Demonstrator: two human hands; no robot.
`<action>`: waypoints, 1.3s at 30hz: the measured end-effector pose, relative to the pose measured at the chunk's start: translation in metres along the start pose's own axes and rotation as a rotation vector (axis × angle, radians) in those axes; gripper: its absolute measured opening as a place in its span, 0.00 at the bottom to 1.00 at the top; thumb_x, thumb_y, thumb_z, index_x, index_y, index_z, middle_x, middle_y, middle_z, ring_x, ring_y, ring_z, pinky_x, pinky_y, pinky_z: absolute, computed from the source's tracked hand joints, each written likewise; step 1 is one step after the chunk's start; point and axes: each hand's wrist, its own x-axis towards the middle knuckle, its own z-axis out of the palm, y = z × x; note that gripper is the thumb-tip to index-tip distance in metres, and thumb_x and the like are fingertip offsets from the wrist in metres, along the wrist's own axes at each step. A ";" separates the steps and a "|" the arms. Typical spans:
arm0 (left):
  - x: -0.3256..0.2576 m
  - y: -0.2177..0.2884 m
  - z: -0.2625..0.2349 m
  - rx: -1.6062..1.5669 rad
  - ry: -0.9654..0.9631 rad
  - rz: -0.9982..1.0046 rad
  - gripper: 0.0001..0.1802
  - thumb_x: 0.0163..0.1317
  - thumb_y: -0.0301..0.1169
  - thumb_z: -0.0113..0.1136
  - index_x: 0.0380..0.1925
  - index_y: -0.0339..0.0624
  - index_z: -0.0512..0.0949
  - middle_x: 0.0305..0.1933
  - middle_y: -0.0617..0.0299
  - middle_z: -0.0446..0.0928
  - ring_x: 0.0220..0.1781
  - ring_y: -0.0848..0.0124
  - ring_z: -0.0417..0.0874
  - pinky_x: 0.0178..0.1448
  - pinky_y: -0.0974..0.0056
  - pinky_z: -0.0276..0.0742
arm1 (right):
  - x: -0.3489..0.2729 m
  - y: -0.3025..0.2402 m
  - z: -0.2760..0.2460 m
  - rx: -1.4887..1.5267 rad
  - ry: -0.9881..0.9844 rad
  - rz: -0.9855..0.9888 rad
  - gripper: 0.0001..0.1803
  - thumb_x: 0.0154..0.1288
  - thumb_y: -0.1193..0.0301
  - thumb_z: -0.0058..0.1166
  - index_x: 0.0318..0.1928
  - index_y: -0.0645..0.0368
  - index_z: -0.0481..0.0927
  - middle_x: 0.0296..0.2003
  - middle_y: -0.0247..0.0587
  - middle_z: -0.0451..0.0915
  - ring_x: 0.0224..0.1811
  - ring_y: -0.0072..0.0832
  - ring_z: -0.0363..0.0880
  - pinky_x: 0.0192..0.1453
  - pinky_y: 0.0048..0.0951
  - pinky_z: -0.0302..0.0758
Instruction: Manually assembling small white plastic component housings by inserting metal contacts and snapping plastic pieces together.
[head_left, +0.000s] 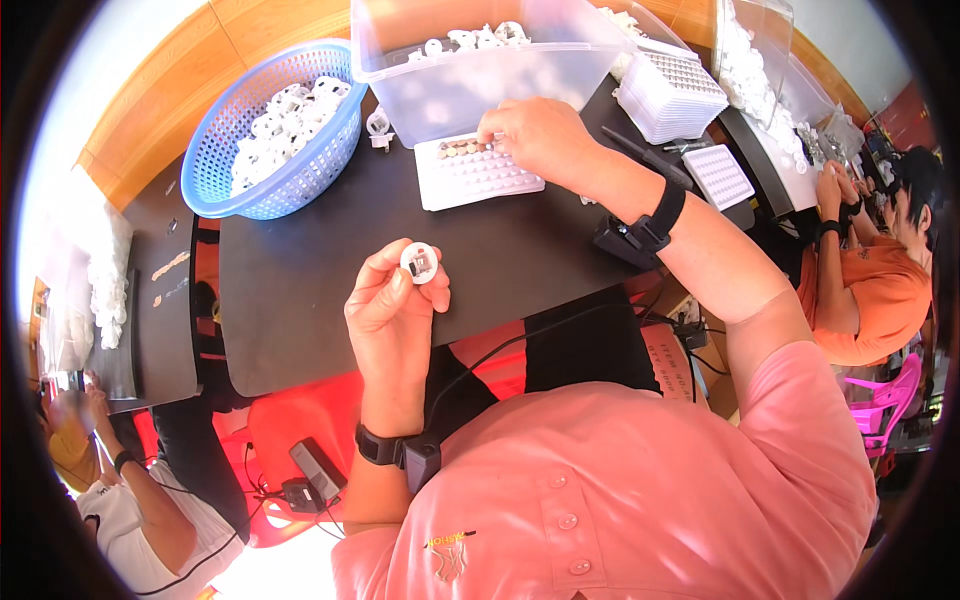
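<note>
Head view: left hand [392, 305] raised over the black table [300, 290], fingers pinched on a small round white part [419, 263] with a dark slot in its middle, held up at the fingertips. Right hand [535, 135] reaches forward, fingertips curled down onto the top row of a white tray [475, 175]; a row of small metal pieces [462, 148] sits there, whether one is gripped I cannot tell. Tray lies flat just in front of a clear plastic bin [480, 70] holding more white parts. Blue basket [275, 130] of white parts stands to the left of the bin. Stack of white trays [672, 95] to the right. Another person in an orange shirt [870, 295] works at far right. Black bands on both wrists.
</note>
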 end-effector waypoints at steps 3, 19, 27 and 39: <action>-0.001 -0.001 -0.001 -0.004 0.001 0.001 0.14 0.67 0.26 0.62 0.51 0.33 0.79 0.46 0.44 0.82 0.37 0.61 0.84 0.36 0.62 0.77 | 0.006 0.002 0.004 0.016 -0.032 0.009 0.09 0.59 0.72 0.54 0.37 0.47 0.87 0.33 0.37 0.84 0.38 0.41 0.82 0.40 0.43 0.76; -0.001 0.000 -0.001 0.009 0.012 -0.001 0.15 0.68 0.27 0.61 0.52 0.32 0.78 0.48 0.43 0.81 0.40 0.60 0.84 0.37 0.62 0.76 | -0.011 -0.028 -0.031 0.089 0.053 -0.048 0.03 0.63 0.70 0.55 0.35 0.55 0.78 0.28 0.43 0.81 0.33 0.45 0.81 0.37 0.42 0.74; 0.002 -0.007 0.001 -0.006 0.054 0.036 0.15 0.69 0.28 0.60 0.55 0.36 0.77 0.51 0.47 0.80 0.49 0.58 0.82 0.54 0.58 0.78 | -0.094 -0.141 -0.024 0.820 -0.124 -0.117 0.07 0.63 0.74 0.60 0.36 0.56 0.74 0.26 0.42 0.78 0.27 0.43 0.79 0.30 0.38 0.73; 0.003 -0.003 -0.003 -0.102 0.008 0.038 0.16 0.69 0.31 0.61 0.54 0.37 0.77 0.51 0.46 0.78 0.46 0.61 0.76 0.51 0.59 0.73 | -0.110 -0.169 0.019 0.557 0.208 -0.321 0.09 0.51 0.80 0.56 0.34 0.56 0.77 0.29 0.36 0.73 0.28 0.33 0.75 0.29 0.34 0.74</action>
